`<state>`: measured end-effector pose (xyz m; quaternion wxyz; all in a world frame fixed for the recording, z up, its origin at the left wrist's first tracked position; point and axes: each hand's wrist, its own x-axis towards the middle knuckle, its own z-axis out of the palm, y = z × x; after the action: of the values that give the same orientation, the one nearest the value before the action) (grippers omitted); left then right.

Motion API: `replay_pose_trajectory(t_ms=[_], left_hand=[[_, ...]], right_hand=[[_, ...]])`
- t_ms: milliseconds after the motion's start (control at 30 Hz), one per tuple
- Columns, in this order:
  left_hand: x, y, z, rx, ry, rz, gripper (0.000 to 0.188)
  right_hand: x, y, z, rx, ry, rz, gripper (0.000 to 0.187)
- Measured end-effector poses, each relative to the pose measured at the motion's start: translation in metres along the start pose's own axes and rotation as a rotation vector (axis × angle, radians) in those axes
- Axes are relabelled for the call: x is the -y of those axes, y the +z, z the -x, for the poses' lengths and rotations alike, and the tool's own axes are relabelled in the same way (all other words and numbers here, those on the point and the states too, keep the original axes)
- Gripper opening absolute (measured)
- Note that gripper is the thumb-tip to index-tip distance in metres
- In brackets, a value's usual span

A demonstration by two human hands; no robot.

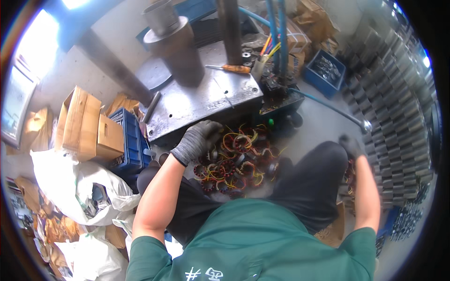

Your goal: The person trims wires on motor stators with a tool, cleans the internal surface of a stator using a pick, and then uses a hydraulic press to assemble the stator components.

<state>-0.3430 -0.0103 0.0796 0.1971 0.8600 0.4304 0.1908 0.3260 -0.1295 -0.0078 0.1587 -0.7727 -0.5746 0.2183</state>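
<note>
My left hand (199, 139), in a grey knitted glove, is at the front edge of the press's steel plate (201, 105). Its fingers curl inward with the back of the hand uppermost; what they hold, if anything, is hidden. Just right of it lies a pile of ring-shaped wound motor stators (236, 164) with red and yellow lead wires, between my legs. My right hand (351, 146), in a dark glove, is beside my right knee. Its fingers are smeared and partly lost against the dark trousers. More red-wired stators (349, 172) show just below that hand.
Grey cylindrical metal parts (393, 112) stand stacked along the right. An orange-handled screwdriver (236, 69) lies on the plate beside a steel cylinder (180, 56). A blue bin (325, 74) holds small metal parts. Cardboard boxes (82, 124), a blue crate (133, 138) and white sacks (77, 185) crowd the left.
</note>
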Motion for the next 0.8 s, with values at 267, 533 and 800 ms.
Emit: replay_pose_trajectory(t_ms=[267, 533, 800], left_hand=[[0.007, -0.029, -0.012, -0.171, 0.001, 0.140, 0.028], [0.005, -0.033, -0.016, -0.165, 0.003, 0.022, 0.026], [0.002, -0.048, -0.007, -0.060, -0.152, 0.082, 0.043]], right_hand=[[0.352, 0.088, -0.054, 0.707, -0.818, 0.718, 0.042], [0.405, 0.210, 0.001, 0.738, -0.769, 0.857, 0.058], [0.464, 0.135, -0.008, 0.535, -0.768, 0.388, 0.041]])
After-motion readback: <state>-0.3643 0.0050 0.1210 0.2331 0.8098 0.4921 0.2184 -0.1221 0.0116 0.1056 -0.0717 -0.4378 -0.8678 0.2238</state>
